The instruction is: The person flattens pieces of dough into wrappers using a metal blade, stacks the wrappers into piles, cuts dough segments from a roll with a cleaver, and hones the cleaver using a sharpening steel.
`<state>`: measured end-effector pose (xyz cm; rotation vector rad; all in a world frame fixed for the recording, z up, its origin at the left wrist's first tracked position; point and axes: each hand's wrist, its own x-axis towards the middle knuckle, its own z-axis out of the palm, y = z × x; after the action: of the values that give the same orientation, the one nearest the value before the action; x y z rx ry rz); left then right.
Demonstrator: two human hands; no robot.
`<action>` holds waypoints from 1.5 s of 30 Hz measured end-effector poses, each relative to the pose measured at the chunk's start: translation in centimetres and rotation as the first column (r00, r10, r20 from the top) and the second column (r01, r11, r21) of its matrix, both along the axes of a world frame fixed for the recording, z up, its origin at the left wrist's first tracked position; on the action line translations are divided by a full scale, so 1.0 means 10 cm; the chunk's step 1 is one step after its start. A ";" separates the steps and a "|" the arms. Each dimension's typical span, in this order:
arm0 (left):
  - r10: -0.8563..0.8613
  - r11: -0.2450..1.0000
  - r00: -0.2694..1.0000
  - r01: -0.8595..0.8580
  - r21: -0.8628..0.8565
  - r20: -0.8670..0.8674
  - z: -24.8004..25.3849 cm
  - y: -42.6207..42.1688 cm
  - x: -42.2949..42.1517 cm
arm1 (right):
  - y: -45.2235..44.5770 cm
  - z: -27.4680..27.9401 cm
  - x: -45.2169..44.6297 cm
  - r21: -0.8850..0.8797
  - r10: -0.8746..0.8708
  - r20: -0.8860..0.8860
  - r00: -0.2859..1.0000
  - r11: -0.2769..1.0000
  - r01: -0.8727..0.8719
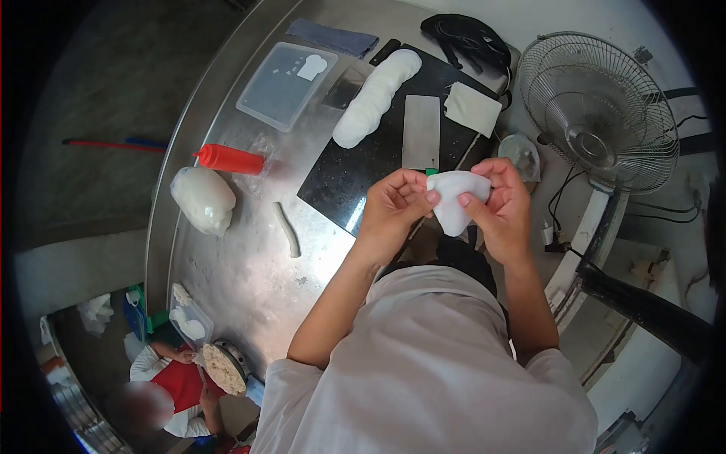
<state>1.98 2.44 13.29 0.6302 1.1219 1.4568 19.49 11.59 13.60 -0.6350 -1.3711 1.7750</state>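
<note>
A floppy white dough wrapper [456, 198] hangs between my hands over the near edge of the black board [333, 181]. My left hand [395, 206] pinches its left edge between thumb and fingers. The other side is gripped by my right hand [502, 214], its thumb pressed on the front. Just beyond them, a wide steel blade [421, 129] with a green handle end lies on the board. Further back rests a long overlapping row of round white wrappers [376, 98]. A folded cream cloth [473, 110] lies at the board's right.
On the steel table [249, 280] are a red squeeze bottle [231, 159], a plastic-wrapped dough lump [204, 200], a dough strip [287, 229] and a clear plastic lid [280, 91]. A fan [597, 113] stands right. At lower left, a person sits by a filled bowl [224, 369].
</note>
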 end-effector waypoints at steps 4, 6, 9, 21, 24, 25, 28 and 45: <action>-0.048 0.999 0.994 0.047 0.006 0.101 -0.07 -0.02 -0.06 | 0.05 -0.01 0.03 -0.016 0.008 0.000 1.000 1.000 -0.008; -0.047 0.999 0.990 0.045 0.015 0.132 -0.09 -0.01 -0.07 | 0.06 -0.01 0.04 -0.030 0.034 0.011 0.999 0.999 -0.034; -0.022 1.000 0.980 0.020 0.015 0.199 -0.11 0.01 -0.06 | 0.05 -0.01 0.02 -0.033 0.018 -0.010 1.000 0.999 -0.018; -0.014 1.000 0.999 0.013 0.024 0.038 0.00 0.01 -0.06 | 0.03 -0.01 -0.01 0.043 -0.021 -0.015 1.000 0.999 0.022; -0.052 0.998 0.998 0.050 0.046 0.031 0.00 0.00 -0.11 | 0.07 -0.01 -0.01 0.019 -0.013 -0.008 1.000 1.000 0.013; -0.061 0.997 0.998 0.059 0.056 0.033 0.00 0.00 -0.12 | 0.08 -0.01 0.00 0.015 -0.006 -0.005 1.000 1.000 0.007; -0.059 0.997 0.997 0.056 0.061 0.049 -0.05 -0.01 -0.13 | 0.10 -0.03 0.01 0.001 0.013 -0.012 1.000 1.000 -0.013; -0.111 0.992 0.941 0.084 0.097 0.320 -0.15 0.02 -0.24 | 0.12 -0.12 -0.06 -0.024 0.054 -0.047 0.997 0.998 -0.055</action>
<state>-0.47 2.63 11.75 0.4734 0.7664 1.4632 18.92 12.78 12.42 -0.5716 -1.3484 1.8420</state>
